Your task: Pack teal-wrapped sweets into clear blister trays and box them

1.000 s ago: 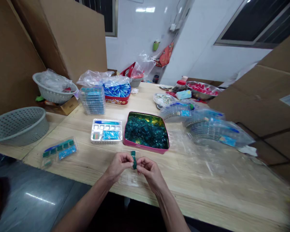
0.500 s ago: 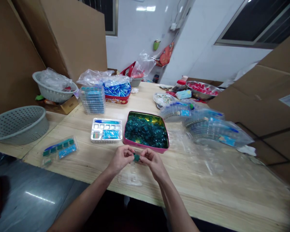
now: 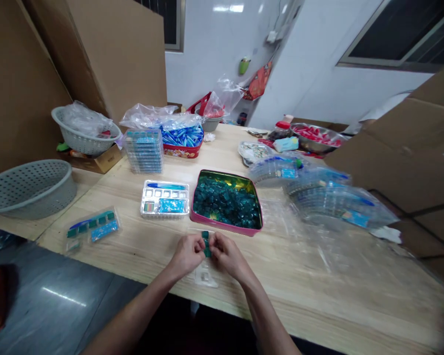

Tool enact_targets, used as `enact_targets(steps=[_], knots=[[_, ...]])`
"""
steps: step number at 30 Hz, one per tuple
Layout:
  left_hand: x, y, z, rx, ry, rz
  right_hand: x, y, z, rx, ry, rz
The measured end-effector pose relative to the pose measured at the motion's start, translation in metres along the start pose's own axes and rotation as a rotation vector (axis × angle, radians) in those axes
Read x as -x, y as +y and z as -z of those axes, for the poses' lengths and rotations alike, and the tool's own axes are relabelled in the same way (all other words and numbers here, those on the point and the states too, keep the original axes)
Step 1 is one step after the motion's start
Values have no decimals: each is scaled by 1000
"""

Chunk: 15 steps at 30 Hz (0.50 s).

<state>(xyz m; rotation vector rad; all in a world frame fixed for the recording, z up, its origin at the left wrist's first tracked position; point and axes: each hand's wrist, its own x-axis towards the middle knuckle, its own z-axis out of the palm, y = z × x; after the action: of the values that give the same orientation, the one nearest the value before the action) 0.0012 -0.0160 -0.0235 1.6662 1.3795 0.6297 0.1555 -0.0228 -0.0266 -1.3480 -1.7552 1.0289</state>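
Observation:
My left hand [image 3: 188,254] and my right hand [image 3: 227,254] meet near the table's front edge, fingers pinched on a short strip of dark green pieces [image 3: 206,242] held upright between them. A clear plastic tray [image 3: 206,276] lies on the wood just under the hands. Right behind them stands a pink tin [image 3: 227,225] full of dark green pieces. To its left lies a clear tray with white wells, a blue pen and a blue packet [image 3: 165,198].
A filled packet [image 3: 92,228] lies at the left front. Stacked trays [image 3: 145,150], a red tin of blue pens [image 3: 181,138], grey baskets [image 3: 28,187], piles of clear bags [image 3: 325,197] and cardboard sheets [image 3: 403,148] ring the wooden table [image 3: 318,291].
The hands dipped and then rose slightly; the green strip, folded low half a second ago, now stands upright between the fingers again. The view has shifted a little.

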Motion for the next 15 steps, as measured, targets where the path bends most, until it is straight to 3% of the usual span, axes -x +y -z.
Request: enact_targets(steps=[6, 10, 15], knots=[[7, 2, -6, -217, 80, -33, 3, -1, -12, 229, 92, 33], [9, 5, -4, -327, 59, -93, 5, 0, -21, 342, 133, 21], [17, 9, 1, -296, 115, -122, 7, 1, -14, 186, 156, 18]])
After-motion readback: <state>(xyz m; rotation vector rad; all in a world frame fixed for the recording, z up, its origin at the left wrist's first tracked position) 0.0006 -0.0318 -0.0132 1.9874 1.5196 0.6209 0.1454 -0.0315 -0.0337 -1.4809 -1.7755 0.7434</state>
